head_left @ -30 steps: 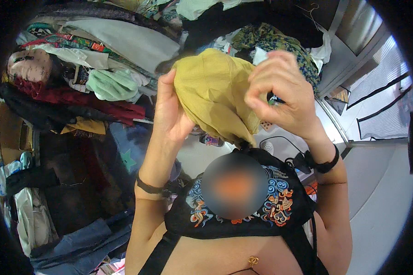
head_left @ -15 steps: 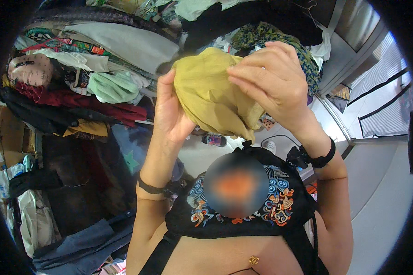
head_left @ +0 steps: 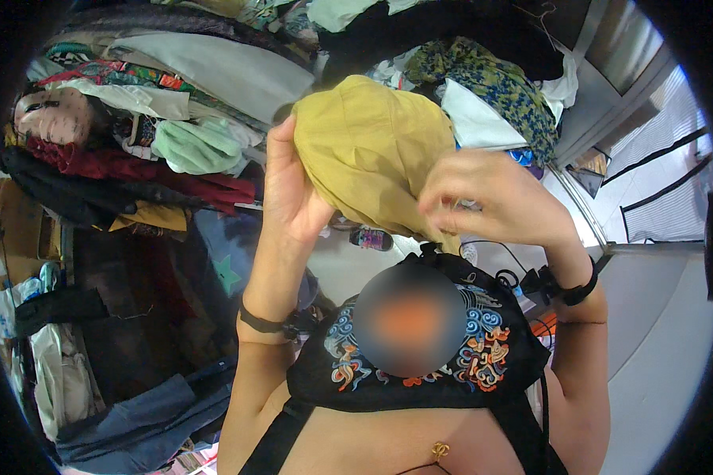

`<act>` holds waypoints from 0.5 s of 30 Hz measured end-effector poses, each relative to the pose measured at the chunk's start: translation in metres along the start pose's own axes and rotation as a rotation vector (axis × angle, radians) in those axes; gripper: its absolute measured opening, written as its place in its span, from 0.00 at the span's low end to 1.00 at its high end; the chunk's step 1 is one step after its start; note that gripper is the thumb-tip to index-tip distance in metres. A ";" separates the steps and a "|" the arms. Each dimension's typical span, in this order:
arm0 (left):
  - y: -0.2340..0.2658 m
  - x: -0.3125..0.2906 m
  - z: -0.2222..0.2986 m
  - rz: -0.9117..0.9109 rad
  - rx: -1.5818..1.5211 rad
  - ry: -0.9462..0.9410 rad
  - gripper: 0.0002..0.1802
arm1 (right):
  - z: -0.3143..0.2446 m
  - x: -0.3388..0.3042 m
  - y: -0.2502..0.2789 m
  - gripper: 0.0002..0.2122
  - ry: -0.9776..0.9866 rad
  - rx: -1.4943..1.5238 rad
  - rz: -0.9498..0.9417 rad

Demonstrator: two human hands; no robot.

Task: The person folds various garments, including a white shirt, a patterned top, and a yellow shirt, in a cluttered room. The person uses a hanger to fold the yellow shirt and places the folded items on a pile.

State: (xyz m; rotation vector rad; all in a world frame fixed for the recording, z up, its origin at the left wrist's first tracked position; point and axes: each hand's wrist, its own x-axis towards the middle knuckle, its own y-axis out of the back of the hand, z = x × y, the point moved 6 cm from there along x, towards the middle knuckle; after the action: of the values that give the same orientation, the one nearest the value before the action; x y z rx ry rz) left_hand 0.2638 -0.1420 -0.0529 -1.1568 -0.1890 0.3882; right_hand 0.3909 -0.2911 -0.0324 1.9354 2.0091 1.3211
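Observation:
A mustard-yellow cloth piece (head_left: 372,146), rounded and puffed out like a soft hat, is raised in front of my chest. My left hand (head_left: 293,186) grips its left edge, thumb up along the outside and the other fingers hidden behind the fabric. At its lower right edge is my right hand (head_left: 491,198), fingers curled together against the cloth and slightly blurred. A narrow end of the fabric hangs below these fingertips. Dark bands circle both of my wrists.
Heaped clothes lie on the left, among them a mint-green cloth (head_left: 198,146), a dark red garment (head_left: 142,174) and blue jeans (head_left: 150,416). Beyond the yellow cloth sit a camouflage-patterned garment (head_left: 523,103) and a white folded piece (head_left: 479,117). A pale panel (head_left: 657,332) stands at right.
My right hand has moved down and to the right, from the upper part of the yellow cloth to its lower edge. More of the cloth's rounded face shows. My left hand keeps its hold.

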 end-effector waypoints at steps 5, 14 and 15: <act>-0.004 0.002 -0.002 -0.025 -0.075 0.020 0.30 | 0.002 0.011 0.015 0.06 -0.025 -0.270 0.493; -0.003 0.001 -0.005 -0.010 -0.057 0.018 0.29 | -0.007 0.019 0.010 0.06 0.078 -0.179 0.394; -0.001 0.000 -0.006 -0.027 -0.073 0.027 0.29 | -0.007 0.019 0.010 0.06 0.047 -0.150 0.403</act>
State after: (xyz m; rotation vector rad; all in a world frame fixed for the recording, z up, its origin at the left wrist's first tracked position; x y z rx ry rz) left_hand 0.2660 -0.1475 -0.0540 -1.2296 -0.1963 0.3443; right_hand 0.3909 -0.2805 -0.0132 2.3348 1.5318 1.5554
